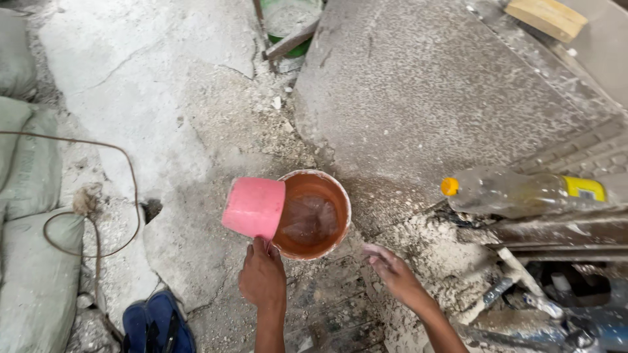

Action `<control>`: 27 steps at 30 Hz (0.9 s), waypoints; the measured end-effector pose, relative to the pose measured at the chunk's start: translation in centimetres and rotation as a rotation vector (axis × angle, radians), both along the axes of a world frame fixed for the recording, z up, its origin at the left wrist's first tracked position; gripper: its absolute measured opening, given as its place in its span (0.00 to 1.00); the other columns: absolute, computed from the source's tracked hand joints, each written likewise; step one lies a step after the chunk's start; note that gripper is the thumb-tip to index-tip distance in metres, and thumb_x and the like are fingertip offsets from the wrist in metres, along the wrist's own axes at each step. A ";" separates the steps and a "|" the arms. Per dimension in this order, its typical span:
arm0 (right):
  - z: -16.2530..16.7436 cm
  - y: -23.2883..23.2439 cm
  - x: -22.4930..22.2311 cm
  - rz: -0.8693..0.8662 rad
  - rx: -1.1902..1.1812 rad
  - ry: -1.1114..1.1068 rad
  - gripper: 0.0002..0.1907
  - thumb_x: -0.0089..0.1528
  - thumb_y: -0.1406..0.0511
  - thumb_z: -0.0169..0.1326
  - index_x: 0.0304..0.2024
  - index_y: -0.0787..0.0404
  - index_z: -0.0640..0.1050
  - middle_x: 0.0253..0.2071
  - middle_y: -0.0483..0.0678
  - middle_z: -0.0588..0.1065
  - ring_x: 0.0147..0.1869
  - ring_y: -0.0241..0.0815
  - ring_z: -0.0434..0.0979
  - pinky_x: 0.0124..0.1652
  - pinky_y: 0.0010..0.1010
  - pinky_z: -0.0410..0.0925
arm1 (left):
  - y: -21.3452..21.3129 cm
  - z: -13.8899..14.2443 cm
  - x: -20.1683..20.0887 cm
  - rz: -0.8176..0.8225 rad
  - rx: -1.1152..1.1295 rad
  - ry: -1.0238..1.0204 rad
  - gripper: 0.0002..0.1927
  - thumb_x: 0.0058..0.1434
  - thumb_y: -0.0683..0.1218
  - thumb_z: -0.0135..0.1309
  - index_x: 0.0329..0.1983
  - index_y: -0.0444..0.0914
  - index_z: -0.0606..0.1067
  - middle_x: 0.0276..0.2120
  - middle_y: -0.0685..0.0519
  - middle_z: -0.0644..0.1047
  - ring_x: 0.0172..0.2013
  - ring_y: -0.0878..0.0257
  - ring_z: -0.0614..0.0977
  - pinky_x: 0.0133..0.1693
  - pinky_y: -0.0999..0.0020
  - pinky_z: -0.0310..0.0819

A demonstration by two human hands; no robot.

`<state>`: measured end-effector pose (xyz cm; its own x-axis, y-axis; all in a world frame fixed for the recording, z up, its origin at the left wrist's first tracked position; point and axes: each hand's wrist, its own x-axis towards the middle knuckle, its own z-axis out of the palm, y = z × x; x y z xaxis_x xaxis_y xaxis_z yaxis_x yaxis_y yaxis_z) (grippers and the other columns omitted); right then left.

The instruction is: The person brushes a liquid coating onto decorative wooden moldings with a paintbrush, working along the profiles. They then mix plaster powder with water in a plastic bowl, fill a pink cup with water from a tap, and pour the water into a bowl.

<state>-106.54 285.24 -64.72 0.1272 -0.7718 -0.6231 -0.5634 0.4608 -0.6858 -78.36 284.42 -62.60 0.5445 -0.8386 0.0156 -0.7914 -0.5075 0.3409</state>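
My left hand (261, 274) grips a pink plastic cup (254, 207) and holds it tipped sideways over an orange-brown bucket (333, 189) on the dusty floor. Water runs from the cup into the bucket, which holds some cloudy water. My right hand (391, 269) hangs empty to the right of the bucket, fingers loosely spread and slightly blurred, close to a mound of pale rubble.
A large grey stone slab (425, 85) lies behind the bucket. A clear plastic bottle with a yellow cap (517, 191) lies on its side at right above metal parts (556, 314). Grey sacks (29, 196) and a cord line the left. Blue sandal (157, 323) at bottom; green tub (291, 19) at top.
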 end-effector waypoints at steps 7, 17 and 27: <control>13.4 10.7 -8.9 -0.079 -0.503 -0.025 0.19 0.68 0.59 0.46 0.55 0.59 0.80 0.54 0.53 0.79 0.62 0.51 0.76 0.62 0.48 0.67 | -0.4 -1.0 -4.0 -0.189 0.156 0.075 0.15 0.60 0.51 0.57 0.49 0.45 0.74 0.39 0.48 0.80 0.35 0.46 0.84 0.32 0.47 0.77; 19.3 15.5 -13.7 -0.367 -0.993 0.556 0.18 0.59 0.70 0.54 0.52 0.60 0.79 0.62 0.57 0.74 0.69 0.58 0.71 0.66 0.50 0.61 | -0.5 6.1 -14.6 -0.851 0.595 0.726 0.16 0.65 0.53 0.50 0.45 0.36 0.73 0.28 0.46 0.81 0.28 0.56 0.83 0.35 0.57 0.80; 20.4 9.4 -12.8 -0.572 -0.799 0.751 0.23 0.55 0.57 0.64 0.52 0.53 0.81 0.46 0.49 0.81 0.41 0.51 0.83 0.38 0.39 0.74 | 6.2 8.4 -24.3 -1.049 0.512 0.806 0.16 0.62 0.50 0.55 0.41 0.32 0.70 0.31 0.39 0.80 0.34 0.44 0.84 0.37 0.51 0.76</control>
